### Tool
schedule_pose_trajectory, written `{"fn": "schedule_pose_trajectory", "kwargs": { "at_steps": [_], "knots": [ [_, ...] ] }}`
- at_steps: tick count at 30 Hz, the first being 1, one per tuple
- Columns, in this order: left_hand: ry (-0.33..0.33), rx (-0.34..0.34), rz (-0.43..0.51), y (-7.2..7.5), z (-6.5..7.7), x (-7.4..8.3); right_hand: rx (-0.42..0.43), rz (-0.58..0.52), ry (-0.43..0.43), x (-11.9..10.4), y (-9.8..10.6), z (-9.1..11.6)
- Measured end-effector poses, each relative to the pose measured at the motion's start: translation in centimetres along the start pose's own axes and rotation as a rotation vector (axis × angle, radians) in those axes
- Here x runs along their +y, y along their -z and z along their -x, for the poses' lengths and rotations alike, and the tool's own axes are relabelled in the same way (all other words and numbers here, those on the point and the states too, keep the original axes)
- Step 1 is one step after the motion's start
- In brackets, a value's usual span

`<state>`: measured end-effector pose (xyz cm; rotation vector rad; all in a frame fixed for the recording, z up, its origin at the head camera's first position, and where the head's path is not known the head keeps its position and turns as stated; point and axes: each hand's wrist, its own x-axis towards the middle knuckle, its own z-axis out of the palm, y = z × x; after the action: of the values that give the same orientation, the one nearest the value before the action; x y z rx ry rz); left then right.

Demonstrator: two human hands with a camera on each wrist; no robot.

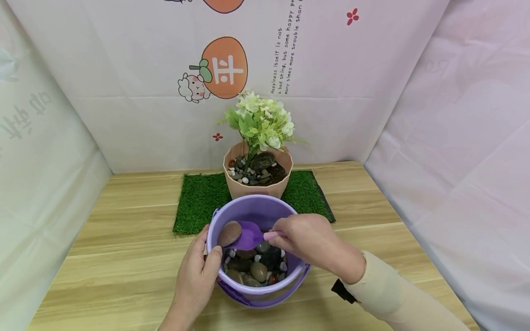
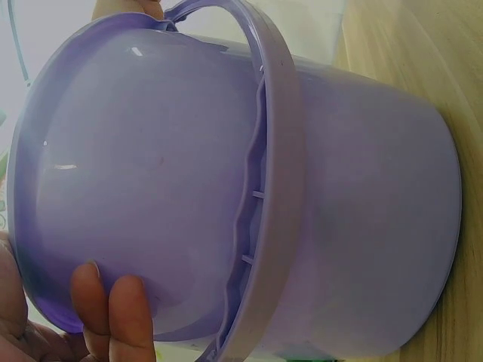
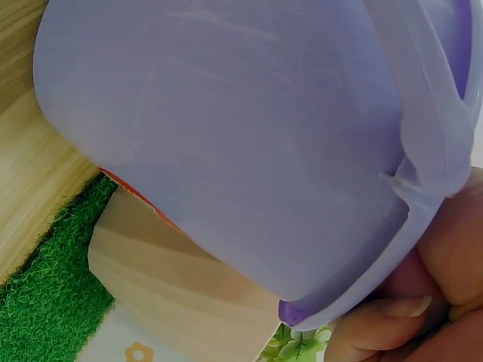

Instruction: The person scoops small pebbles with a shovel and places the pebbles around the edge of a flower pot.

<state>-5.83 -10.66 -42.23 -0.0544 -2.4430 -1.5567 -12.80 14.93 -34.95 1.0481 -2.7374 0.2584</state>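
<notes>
A purple bucket (image 1: 253,200) stands on the wooden table, with wet stones and pebbles (image 1: 258,272) in its bottom. My left hand (image 1: 193,275) grips the left side of the rim, thumb over the edge; the left wrist view shows its fingers (image 2: 130,309) against the bucket wall. My right hand (image 1: 312,241) holds a small purple shovel (image 1: 250,236) by its pink handle (image 1: 271,235), reaching in over the right rim. On the shovel's blade, near the bucket's left wall, lies a smooth brown stone (image 1: 229,233). In the right wrist view, fingers (image 3: 377,324) show beside the rim.
Behind the bucket, a pink flowerpot (image 1: 258,189) sits on a green turf mat (image 1: 203,197). It holds soil, pebbles, a large dark stone (image 1: 262,161) and a plant with whitish-green flowers (image 1: 265,117). The bucket's handle (image 1: 269,303) hangs down in front. White printed cloth encloses the table.
</notes>
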Motion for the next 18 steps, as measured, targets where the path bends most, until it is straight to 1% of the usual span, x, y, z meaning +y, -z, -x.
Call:
{"fn": "schedule_pose_trajectory", "kwargs": {
  "at_steps": [6,13,18],
  "knots": [
    [0.01,-0.001,-0.002,0.02,0.02,0.03,0.0,-0.012,-0.011,-0.07,0.18,0.15],
    [0.019,-0.01,-0.002,0.09,0.04,0.13,-0.05,-0.069,-0.072,0.06,0.65,0.23],
    [0.025,-0.015,-0.008,0.15,0.1,0.2,-0.051,-0.099,-0.09,0.18,0.89,0.41]
  ]
}}
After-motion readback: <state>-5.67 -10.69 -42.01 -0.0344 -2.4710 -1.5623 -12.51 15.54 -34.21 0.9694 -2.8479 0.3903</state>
